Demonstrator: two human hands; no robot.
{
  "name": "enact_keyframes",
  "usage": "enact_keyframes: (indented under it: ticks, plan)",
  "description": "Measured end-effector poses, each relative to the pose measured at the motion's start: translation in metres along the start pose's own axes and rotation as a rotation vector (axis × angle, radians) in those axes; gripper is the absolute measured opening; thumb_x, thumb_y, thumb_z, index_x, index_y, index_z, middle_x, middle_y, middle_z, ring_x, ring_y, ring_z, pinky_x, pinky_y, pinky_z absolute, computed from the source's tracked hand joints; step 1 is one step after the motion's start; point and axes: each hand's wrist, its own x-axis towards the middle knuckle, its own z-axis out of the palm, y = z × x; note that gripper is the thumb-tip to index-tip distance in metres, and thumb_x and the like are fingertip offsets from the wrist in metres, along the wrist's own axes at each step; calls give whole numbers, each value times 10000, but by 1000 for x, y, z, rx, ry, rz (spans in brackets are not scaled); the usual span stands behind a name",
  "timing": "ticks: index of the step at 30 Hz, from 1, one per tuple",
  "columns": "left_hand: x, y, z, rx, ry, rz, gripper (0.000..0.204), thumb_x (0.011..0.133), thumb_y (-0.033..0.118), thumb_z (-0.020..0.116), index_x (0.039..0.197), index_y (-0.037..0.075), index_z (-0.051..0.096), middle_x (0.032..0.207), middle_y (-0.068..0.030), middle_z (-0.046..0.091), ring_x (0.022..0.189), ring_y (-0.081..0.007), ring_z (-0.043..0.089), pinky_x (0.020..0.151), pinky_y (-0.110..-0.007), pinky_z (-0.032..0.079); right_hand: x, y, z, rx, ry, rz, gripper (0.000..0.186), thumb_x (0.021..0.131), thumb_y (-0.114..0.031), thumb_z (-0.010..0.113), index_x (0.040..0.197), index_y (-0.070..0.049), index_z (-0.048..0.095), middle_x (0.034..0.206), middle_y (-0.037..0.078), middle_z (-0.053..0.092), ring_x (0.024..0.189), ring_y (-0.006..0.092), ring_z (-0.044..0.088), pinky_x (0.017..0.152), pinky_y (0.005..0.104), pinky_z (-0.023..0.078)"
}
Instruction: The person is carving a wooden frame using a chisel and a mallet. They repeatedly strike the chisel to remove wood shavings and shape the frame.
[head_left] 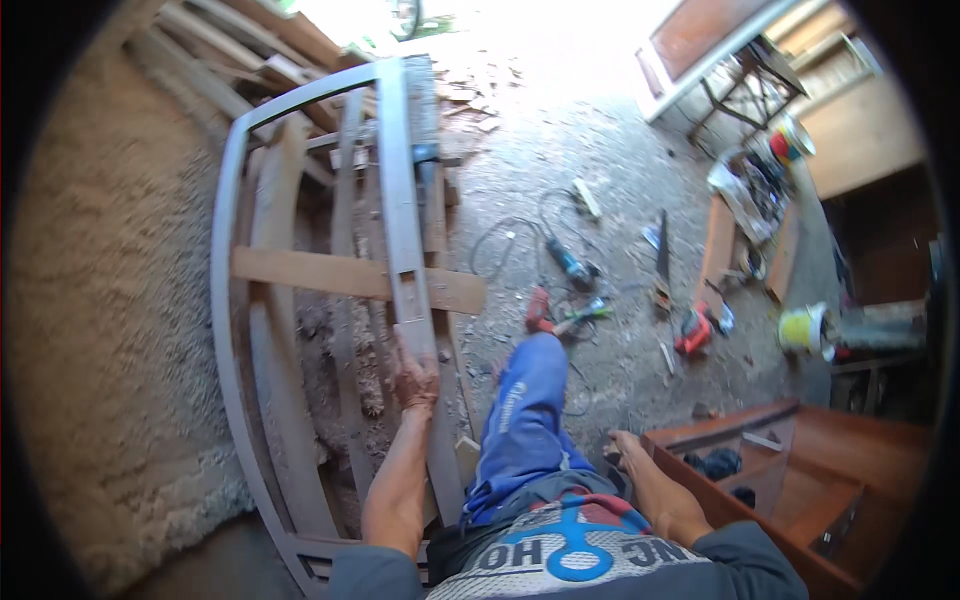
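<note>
A long grey-painted wooden frame point(398, 200) with a curved top lies at my left over several boards. My left hand point(414, 380) is on its right-hand rail, fingers curled against the wood. A bare wooden slat point(350, 275) crosses the frame just beyond that hand. At my right side, next to the corner of a reddish-brown wooden cabinet point(720, 430), is my right hand point(628, 450). Its fingers are curled around something small and dark that I cannot make out. My blue-trousered leg point(525, 400) stretches forward between the two hands.
Ahead on the dusty floor lie a blue corded power tool point(570, 262), a hand saw point(662, 250) and a red power tool point(693, 330). A yellow-green bucket point(803, 328) is at the right. A rough wall point(120, 330) borders the left; wood scraps point(475, 90) litter the far floor.
</note>
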Motion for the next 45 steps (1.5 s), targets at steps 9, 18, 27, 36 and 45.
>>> enact_keyframes:
  ticks: [9,18,27,36,45]
  plan:
    - [-1,-6,3,-20,1,-77,776,958,340,544,1582,-16,252,1423,-348,498,1303,-510,483,1108,-546,375,-78,-149,104,-359,-218,-746,239,911,-300,660,922,-67,608,769,28,569,676,144,560,593,328,446]
    - [0,11,-13,62,-8,-118,763,928,332,535,1567,-11,300,1422,-337,510,1250,-542,512,1084,-576,391,-190,-323,418,-508,-444,-1154,378,890,-303,688,1080,22,652,908,154,689,838,244,662,744,372,525]
    - [12,27,-23,57,-130,-198,768,931,388,546,1575,49,298,1382,-322,549,1159,-574,555,1011,-634,430,-192,-467,628,-1125,-150,-1480,556,881,-452,617,1161,22,691,1148,274,697,1074,403,681,910,481,545]
    - [1,12,-12,83,-91,-239,760,945,419,545,1574,67,304,1339,-317,570,1166,-571,555,1011,-622,437,-215,-440,646,-1131,-107,-1595,587,936,-510,558,1181,9,682,1070,271,717,1034,402,697,894,470,549]
    - [7,20,-20,16,-73,-202,754,949,385,563,1561,21,316,1390,-307,537,1179,-511,565,1029,-583,438,-207,-484,646,-1919,-200,-1774,271,908,-274,613,980,-24,689,891,151,701,877,208,701,778,374,565]
